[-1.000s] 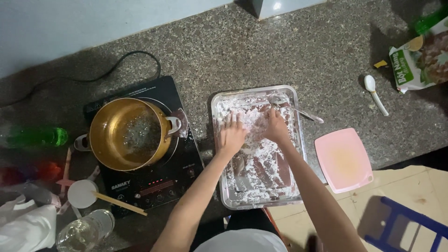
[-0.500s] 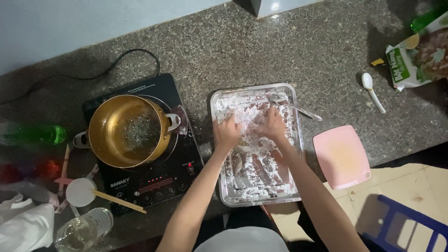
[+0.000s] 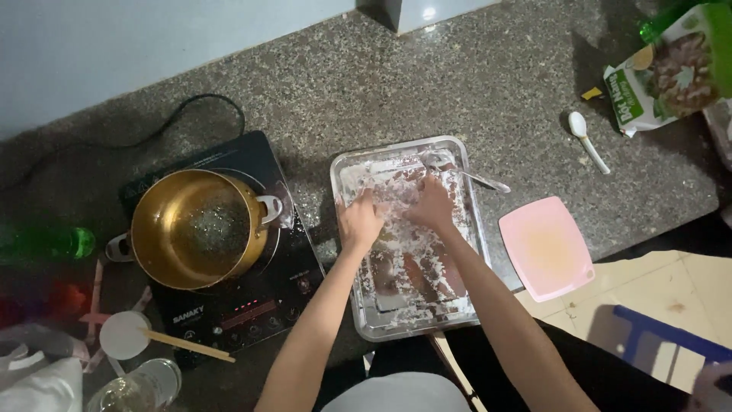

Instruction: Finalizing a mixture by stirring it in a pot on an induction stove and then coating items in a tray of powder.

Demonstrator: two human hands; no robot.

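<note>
A rectangular metal tray (image 3: 474,229) lies on the granite counter, filled with pieces of food coated in white flour (image 3: 408,267). Both my hands are inside it, close together in the far half. My left hand (image 3: 360,220) presses down on the floured pieces with its fingers curled. My right hand (image 3: 431,204) rests on the pieces just beside it, fingers bent into the flour. A metal spoon (image 3: 473,178) leans on the tray's far right rim.
Left of the tray a gold pot (image 3: 194,227) of bubbling oil sits on a black induction cooker (image 3: 259,305). A pink square plate (image 3: 547,248) lies to the right. A white spoon (image 3: 587,139) and a green food bag (image 3: 669,69) are at far right. A glass jar (image 3: 141,385) stands near left.
Both hands have shifted slightly within the far half of the tray and drawn closer together, working the floured pieces. The view has moved a little nearer.
</note>
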